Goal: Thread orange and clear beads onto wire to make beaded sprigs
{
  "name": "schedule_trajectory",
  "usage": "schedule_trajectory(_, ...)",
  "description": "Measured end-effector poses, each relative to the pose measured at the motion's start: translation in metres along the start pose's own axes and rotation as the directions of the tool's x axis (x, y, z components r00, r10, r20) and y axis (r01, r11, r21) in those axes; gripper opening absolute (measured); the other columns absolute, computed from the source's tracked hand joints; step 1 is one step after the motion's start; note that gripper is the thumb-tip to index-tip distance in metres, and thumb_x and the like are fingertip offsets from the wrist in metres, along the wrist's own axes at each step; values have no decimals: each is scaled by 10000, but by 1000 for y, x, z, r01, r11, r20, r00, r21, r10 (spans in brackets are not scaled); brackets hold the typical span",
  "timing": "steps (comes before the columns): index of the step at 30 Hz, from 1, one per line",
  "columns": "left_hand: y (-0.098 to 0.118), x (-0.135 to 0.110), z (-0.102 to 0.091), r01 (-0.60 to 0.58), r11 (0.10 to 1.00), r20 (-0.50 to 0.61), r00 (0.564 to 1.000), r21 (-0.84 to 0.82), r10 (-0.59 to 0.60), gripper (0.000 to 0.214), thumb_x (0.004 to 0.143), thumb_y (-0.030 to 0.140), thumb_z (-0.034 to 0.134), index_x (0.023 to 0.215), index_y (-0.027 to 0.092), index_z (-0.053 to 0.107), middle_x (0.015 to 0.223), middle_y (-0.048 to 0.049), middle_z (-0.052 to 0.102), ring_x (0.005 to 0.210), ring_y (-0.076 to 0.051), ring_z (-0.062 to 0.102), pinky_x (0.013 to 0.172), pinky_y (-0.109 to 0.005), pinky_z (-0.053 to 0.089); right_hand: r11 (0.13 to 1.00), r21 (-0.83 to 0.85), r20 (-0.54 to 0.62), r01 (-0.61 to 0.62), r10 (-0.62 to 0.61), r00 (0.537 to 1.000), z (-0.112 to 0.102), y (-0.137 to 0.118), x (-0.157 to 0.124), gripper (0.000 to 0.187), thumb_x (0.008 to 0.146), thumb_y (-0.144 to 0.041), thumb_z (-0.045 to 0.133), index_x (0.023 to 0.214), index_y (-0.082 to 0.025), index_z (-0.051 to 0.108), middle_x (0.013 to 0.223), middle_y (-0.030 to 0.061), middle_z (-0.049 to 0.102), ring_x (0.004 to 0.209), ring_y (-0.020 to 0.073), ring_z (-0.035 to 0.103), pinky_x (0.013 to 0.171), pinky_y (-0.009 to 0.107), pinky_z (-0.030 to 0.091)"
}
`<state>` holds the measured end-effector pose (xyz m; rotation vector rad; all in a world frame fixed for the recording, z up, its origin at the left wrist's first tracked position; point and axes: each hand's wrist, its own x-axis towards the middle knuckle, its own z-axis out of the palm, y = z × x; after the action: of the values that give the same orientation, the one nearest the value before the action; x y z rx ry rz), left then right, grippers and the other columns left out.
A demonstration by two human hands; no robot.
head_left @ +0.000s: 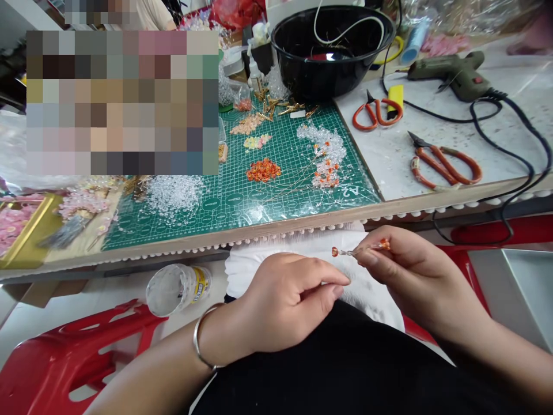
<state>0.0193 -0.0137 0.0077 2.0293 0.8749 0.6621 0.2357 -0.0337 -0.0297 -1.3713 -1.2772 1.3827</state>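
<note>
My right hand (410,274) is closed in a pinch on a thin wire with orange and clear beads (358,249), held over a white cloth (302,253) on my lap. My left hand (287,302) is loosely curled just left of the wire's tip, thumb and forefinger pressed together; whether anything is between them is hidden. A silver bangle (201,340) circles the left wrist. On the green cutting mat (242,196) above lie an orange bead pile (263,170), clear beads (175,193) and finished beaded stems (324,155).
A black bowl (332,49) stands at the back. Red-handled scissors (377,112) and red pliers (444,164) lie on the white tabletop with a green glue gun (453,72) and its black cord. A plastic bottle (177,288) lies by red stools (56,357).
</note>
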Motion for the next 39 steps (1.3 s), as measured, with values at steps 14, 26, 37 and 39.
schedule_trajectory(14,-14,22,-19,76,960,127,985,268,-114,192,982,244,546,1040,214,727,958,-9,758,874,-162,692,776,-287,527,936,184,345,-301,225,911,-15,10,4,323,821,-539,749,778,-227,675,653,-23,466,597,132,357,539,265,286)
schedule_trajectory(26,-18,17,-3,-123,987,99,989,102,113,288,1019,277,500,809,166,663,728,-20,707,657,-126,626,647,-246,465,863,394,252,-316,229,940,9,-12,11,334,801,-468,802,729,-204,611,577,-65,377,517,80,269,473,228,216)
schedule_trajectory(37,-35,9,13,241,686,26,951,-687,-308,319,951,422,619,1088,179,772,573,31,546,501,-78,419,524,-225,362,859,385,289,-338,236,928,43,-6,18,291,899,-479,664,847,-235,512,615,-67,409,504,84,277,466,224,265)
schedule_trajectory(39,-37,8,11,262,591,66,941,-763,-331,314,929,435,652,1044,176,788,539,38,512,490,-74,396,516,-227,332,893,298,315,-337,241,918,47,-1,20,348,896,-549,648,843,-229,523,618,-66,424,477,71,241,435,217,230)
